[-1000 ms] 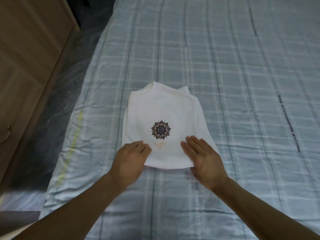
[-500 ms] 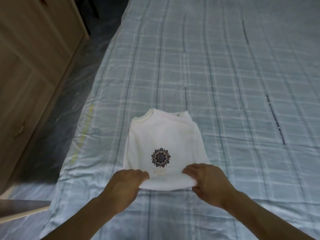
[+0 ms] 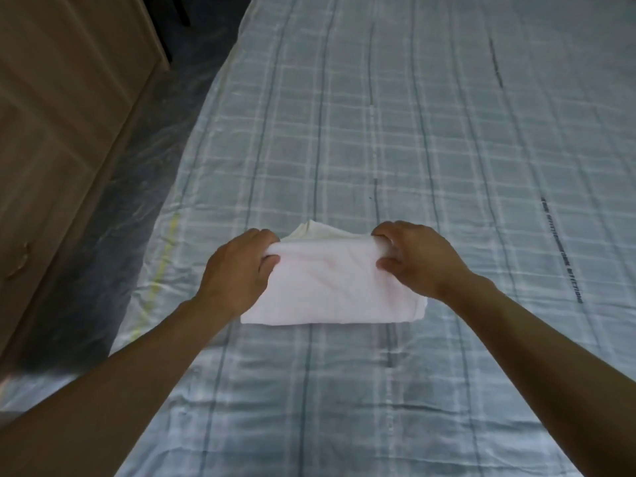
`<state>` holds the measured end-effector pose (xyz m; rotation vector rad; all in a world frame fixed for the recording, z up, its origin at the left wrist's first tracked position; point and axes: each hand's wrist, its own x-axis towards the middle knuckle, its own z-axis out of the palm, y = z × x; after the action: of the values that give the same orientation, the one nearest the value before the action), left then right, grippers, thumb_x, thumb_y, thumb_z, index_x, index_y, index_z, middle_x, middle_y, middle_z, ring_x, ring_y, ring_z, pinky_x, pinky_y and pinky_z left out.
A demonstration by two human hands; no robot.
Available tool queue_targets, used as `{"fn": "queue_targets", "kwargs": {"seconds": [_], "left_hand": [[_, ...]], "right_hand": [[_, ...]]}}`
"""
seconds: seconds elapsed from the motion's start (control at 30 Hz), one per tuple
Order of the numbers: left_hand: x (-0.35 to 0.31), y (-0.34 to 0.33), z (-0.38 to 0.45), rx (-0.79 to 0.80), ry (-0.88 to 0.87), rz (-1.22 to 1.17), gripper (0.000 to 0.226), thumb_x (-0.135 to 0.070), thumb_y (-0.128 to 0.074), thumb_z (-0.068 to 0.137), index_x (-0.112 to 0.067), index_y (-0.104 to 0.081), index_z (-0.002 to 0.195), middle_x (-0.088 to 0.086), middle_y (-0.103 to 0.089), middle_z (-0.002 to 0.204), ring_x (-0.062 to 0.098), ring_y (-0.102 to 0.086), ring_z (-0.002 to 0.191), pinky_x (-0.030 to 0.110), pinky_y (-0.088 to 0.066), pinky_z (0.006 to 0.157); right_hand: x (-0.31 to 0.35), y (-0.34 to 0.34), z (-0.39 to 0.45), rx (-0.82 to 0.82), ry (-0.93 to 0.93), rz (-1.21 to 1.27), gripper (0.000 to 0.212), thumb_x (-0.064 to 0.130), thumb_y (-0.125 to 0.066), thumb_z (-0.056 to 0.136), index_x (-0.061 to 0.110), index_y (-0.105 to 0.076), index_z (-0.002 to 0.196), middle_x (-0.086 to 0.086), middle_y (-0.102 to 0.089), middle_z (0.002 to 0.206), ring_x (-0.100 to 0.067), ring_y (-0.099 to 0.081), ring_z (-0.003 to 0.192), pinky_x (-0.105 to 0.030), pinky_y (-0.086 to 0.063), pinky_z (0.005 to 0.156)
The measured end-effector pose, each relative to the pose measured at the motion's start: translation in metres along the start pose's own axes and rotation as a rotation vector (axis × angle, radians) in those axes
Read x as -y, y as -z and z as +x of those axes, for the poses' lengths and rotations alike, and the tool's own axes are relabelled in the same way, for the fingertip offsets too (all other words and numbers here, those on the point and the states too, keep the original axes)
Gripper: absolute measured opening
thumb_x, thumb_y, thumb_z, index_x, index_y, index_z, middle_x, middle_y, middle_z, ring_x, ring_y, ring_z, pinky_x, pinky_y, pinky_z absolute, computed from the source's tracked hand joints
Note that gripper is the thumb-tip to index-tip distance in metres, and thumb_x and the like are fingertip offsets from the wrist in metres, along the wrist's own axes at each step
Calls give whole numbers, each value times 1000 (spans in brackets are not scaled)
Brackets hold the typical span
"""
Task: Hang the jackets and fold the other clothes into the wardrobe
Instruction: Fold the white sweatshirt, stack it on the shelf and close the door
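Note:
A white T-shirt lies folded on the plaid bed cover, its lower half doubled over the upper half so the printed emblem is hidden. My left hand grips the left end of the turned-over edge. At the right end of that same edge, my right hand pinches the cloth between thumb and fingers. A bit of the collar shows behind the fold.
A wooden wardrobe with shut doors stands along the left. Between it and the bed runs a strip of floor under shiny plastic sheeting. The bed cover stretches far ahead and to the right.
Both hands took hold of the shirt's near hem and carried it away from me over the upper half, hiding the emblem. The view tilted upward.

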<state>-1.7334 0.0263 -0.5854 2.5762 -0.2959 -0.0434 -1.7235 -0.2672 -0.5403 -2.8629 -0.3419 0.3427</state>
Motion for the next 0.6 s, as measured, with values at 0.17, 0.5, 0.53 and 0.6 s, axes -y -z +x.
{"fn": "queue_targets", "kwargs": {"seconds": [0.17, 0.5, 0.53, 0.6], "left_hand": [[11, -28, 15, -87, 93, 149, 22, -16, -67, 88, -15, -64, 110, 9, -61, 106, 33, -55, 99, 44, -43, 85], [-21, -79, -12, 98, -316, 242, 54, -37, -40, 99, -16, -43, 149, 6, -29, 162, 23, -23, 151, 47, -20, 121], [-18, -78, -8, 130, -308, 261, 57, -40, -38, 101, -19, -35, 154, 4, -21, 165, 22, -15, 154, 49, -17, 122], [-12, -77, -1, 173, -296, 286, 61, -46, -33, 102, -23, -24, 158, 1, -12, 167, 21, -5, 155, 51, -14, 123]], "right_hand": [[-4, -42, 25, -301, -17, -3, 21, 5, -68, 80, 10, -69, 100, -9, -68, 102, -33, -63, 94, -40, -45, 89], [8, -92, -10, -208, 133, -118, 63, 49, -32, 102, 7, -43, 147, -10, -38, 156, -27, -24, 150, -52, -14, 122], [6, -90, -8, -182, 126, -122, 66, 53, -29, 101, 8, -38, 150, -9, -33, 159, -26, -20, 151, -52, -11, 123], [3, -88, -1, -138, 109, -124, 70, 57, -25, 100, 12, -33, 153, -8, -27, 161, -26, -14, 152, -53, -8, 123]]}}
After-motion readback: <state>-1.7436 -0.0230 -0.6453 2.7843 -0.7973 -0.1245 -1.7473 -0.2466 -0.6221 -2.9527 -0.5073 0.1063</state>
